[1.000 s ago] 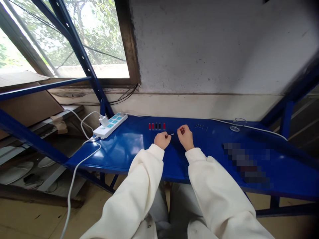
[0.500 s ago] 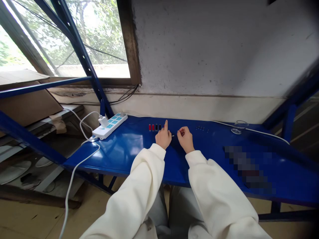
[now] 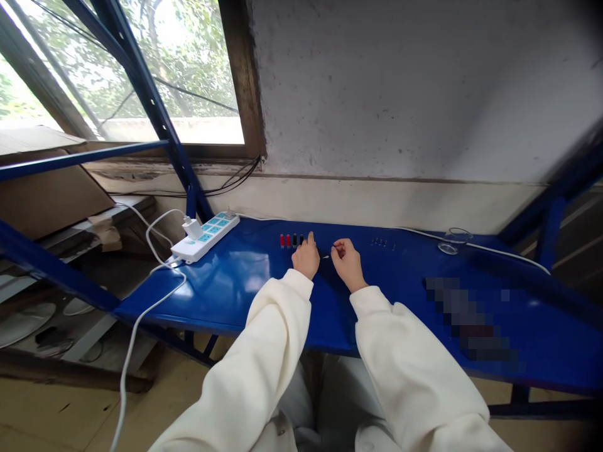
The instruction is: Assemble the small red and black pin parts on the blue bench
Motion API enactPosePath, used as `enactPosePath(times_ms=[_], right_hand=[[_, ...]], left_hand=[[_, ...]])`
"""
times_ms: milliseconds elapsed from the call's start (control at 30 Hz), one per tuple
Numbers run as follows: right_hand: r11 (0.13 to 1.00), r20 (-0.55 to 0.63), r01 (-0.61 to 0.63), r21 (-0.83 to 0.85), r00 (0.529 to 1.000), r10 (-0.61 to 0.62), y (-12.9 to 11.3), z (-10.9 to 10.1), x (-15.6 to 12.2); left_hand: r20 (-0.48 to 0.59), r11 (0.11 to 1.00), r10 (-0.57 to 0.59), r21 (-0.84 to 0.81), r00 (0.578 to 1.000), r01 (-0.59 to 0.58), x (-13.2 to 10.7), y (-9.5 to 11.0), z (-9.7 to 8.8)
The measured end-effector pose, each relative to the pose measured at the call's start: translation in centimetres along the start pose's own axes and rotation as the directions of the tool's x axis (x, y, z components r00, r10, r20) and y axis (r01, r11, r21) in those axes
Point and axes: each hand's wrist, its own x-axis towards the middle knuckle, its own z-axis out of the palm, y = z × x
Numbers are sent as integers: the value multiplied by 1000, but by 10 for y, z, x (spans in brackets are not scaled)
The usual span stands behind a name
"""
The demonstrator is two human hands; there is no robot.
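On the blue tabletop, my left hand [image 3: 306,258] has its index finger stretched away from me; its other fingers are partly hidden. Just left of that finger stands a row of small black cylinders [image 3: 295,240] and red cylinders [image 3: 285,241]. My right hand [image 3: 347,262] is a short way to the right, thumb and fingertips pinched together; whatever they hold is too small to make out. Between the hands is a tiny pale piece [image 3: 325,257], apart from both. Several tiny metallic parts [image 3: 379,242] lie beyond my right hand.
A white power strip [image 3: 206,237] with a plug and cable sits at the table's left end. Toward the back right is a clear round dish [image 3: 447,248], near a white cable along the wall. A pixelated dark object [image 3: 466,320] lies at the right. Blue shelf posts [image 3: 174,147] flank the table.
My left hand has drawn slightly left and back, away from the pale piece. My right hand has shifted slightly left, its fingertips still pinched. The view has tilted a little.
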Motion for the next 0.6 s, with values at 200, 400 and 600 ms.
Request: enactPosePath(times_ms=[200,400,600], right_hand=[[1000,-17,-3,-27,1000,2,-1,-3,0],[984,-113,-165,-60,981,158,-3,-10,1],[988,57,-135,71,990,131,-6,-9,-1]], left_hand=[[-33,927,55,-369,998,-64,3,-3,1],[-31,537,-4,-843,1000,-24,-2,4,-3],[118,365,36,-926,992,97,-9,8,-8]])
